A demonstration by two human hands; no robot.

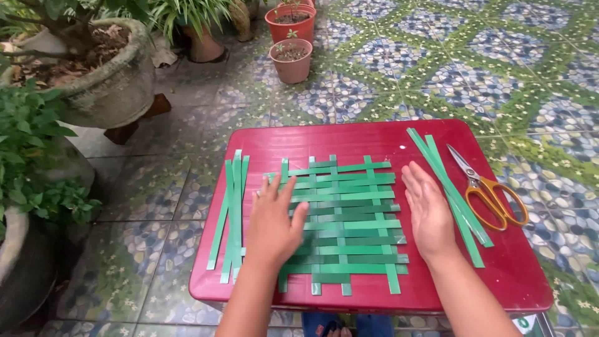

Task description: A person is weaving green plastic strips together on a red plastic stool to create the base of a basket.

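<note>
Red table [374, 140] – tiled patio floor [474, 75] | hands spread flat (left [272, 226], right [429, 215]) – green woven mat [349, 224]

1 woven mat [349, 224], 1 scissors [490, 190], 2 strip bundles [232, 212], roughly 5 pots [292, 60].

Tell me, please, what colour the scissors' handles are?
Orange, on the scissors right of the woven mat; clearest in the head view.
</note>
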